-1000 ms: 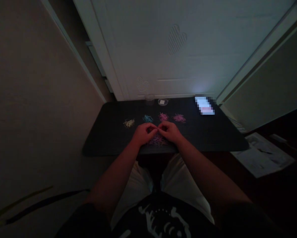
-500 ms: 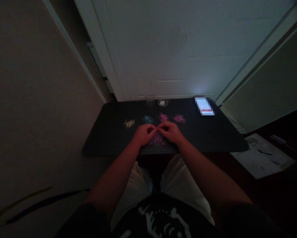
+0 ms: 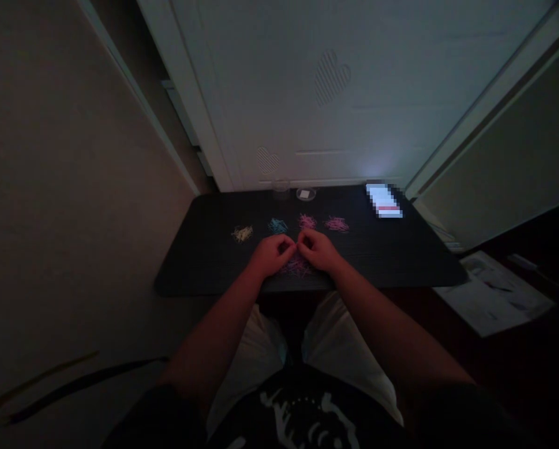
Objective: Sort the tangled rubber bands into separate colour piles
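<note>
My left hand [image 3: 273, 254] and my right hand [image 3: 320, 249] meet over the near middle of the black table [image 3: 204, 262], fingertips pinched and nearly touching. Whatever the fingertips hold is too small to make out. Just below them lies a mixed pile of purple and pink thin pieces [image 3: 296, 267], partly hidden by the hands. Behind the hands, small piles form a row: cream pieces [image 3: 242, 234], blue pieces [image 3: 278, 226], pink pieces [image 3: 307, 221] and, further right, a second pink pile [image 3: 336, 224].
A clear cup [image 3: 281, 189] and a round clear lid [image 3: 306, 194] with a white square stand at the table's back edge. A lit, blurred phone [image 3: 384, 200] is at the back right. Papers [image 3: 496, 293] lie on the floor to the right.
The fingertips of my right hand have shifted slightly and curled in more. The piles stay as they were; the view has moved a little.
</note>
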### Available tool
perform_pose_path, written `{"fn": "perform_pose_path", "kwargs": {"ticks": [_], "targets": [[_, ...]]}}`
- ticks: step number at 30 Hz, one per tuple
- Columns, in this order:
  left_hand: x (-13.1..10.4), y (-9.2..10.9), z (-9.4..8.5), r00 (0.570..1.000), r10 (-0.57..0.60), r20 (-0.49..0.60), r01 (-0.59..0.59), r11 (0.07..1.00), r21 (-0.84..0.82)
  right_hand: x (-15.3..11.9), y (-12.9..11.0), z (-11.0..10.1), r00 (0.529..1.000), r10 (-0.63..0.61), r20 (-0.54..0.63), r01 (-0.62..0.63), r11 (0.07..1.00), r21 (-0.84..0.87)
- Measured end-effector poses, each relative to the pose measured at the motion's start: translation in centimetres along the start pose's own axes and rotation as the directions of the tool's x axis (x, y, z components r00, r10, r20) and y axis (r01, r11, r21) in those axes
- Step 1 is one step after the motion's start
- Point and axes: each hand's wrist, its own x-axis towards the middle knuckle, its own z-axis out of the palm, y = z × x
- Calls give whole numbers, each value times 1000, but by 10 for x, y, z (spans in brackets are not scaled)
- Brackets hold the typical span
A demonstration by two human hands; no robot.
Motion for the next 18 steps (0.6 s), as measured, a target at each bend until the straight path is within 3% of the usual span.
{"fn": "perform_pose_path", "kwargs": {"ticks": [14,18], "targets": [[0,-2,-1,996,47,-82,-44,998,41,-1,1,1,1000,23,17,-24,998,63],[0,0,0,995,-5,-97,10,999,44,-2,-2,0,999,-3,49,-1,997,72]]}}
